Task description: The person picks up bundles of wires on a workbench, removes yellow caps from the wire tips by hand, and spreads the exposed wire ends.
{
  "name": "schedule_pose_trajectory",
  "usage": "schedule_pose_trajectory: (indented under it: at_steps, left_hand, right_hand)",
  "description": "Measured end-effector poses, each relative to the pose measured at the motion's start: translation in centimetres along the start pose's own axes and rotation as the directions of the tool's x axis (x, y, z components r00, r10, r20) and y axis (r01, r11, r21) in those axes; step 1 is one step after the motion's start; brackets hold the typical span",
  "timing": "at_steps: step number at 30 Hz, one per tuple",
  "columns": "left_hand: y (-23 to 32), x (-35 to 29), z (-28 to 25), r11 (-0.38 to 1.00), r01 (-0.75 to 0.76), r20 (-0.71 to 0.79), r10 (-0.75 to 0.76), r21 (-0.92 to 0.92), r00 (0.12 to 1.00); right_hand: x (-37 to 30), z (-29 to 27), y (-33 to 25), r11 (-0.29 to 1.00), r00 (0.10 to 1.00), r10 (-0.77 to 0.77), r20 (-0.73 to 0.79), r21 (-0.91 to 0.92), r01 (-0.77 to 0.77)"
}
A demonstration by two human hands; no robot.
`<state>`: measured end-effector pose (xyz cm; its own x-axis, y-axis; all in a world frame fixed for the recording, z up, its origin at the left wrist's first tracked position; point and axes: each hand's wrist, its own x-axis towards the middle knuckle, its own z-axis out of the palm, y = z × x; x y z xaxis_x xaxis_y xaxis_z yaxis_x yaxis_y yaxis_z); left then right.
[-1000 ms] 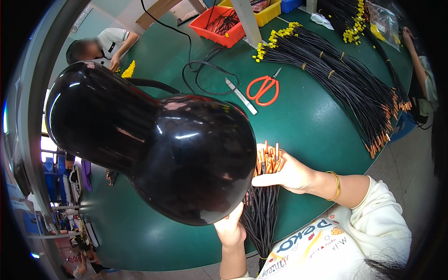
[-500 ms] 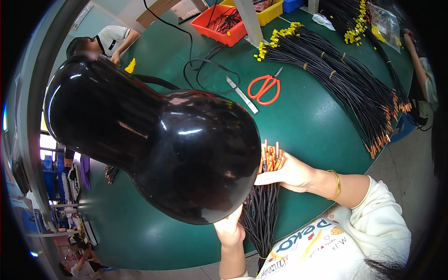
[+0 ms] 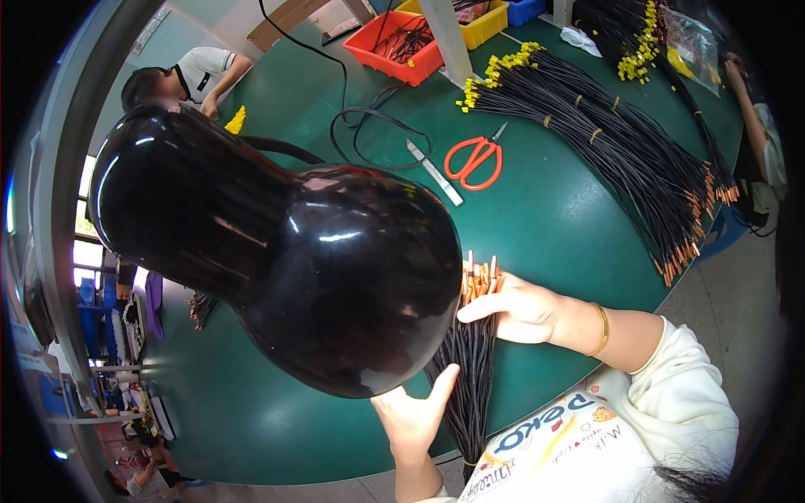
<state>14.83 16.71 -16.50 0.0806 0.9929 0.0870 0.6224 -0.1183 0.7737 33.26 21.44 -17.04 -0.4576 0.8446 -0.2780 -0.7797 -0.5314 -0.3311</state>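
Across the whole middle of the view lay one round green table point(image 3: 553, 218), and over its nine-o'clock half loomed one glossy black lamp head point(image 3: 285, 260), the largest thing in sight, hiding much of the work below it. At two o'clock one long sheaf of black wires with yellow ends point(image 3: 604, 142) fanned out toward copper tips near the rim. At five o'clock from the lamp head lay one smaller bundle of black wires with copper tips point(image 3: 471, 352), running from the centre toward six o'clock and off the table's near edge. Two hands worked it. The right hand point(image 3: 524, 312), with a gold bangle at the wrist, lay on the bundle just under its copper tips, fingers stretched flat rather than curled. The left hand point(image 3: 412, 415), at six o'clock, pressed the bundle's lower part with its thumb raised; whether its fingers closed around the wires could not be told. At twelve o'clock stood one orange bin point(image 3: 401, 50) and one yellow bin point(image 3: 476, 23). One pair of orange scissors point(image 3: 476, 159) lay at one o'clock, blades closed.
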Motion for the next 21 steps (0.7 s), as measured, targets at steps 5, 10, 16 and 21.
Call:
schedule_pose_trajectory:
  at_steps: [5, 10, 16, 21]
  left_hand:
    - [3.3, -1.5, -0.2, 0.951, -0.173, 0.160, 0.134, 0.256, 0.978]
    - [2.9, -2.2, 0.7, 0.996, -0.089, 0.153, 0.085, 0.019, 0.985]
    - [0.8, -0.3, -3.5, 0.684, 0.394, 0.420, -0.139, -0.614, 0.897]
    - [0.9, 0.5, -2.7, 0.436, 0.528, 0.541, -0.106, -0.728, 0.834]
  right_hand:
    - [-0.4, 0.8, 0.2, 0.998, 0.998, -0.061, 0.008, 0.025, 0.061]
    - [-0.5, -0.1, 0.6, 0.859, 0.924, -0.045, 0.380, -0.457, 0.230]
    - [-0.6, -0.7, 1.3, 0.399, 0.873, -0.292, 0.391, -0.780, 0.483]
    - [-0.3, -1.2, 1.7, 0.703, 0.940, -0.163, 0.299, -0.634, 0.324]
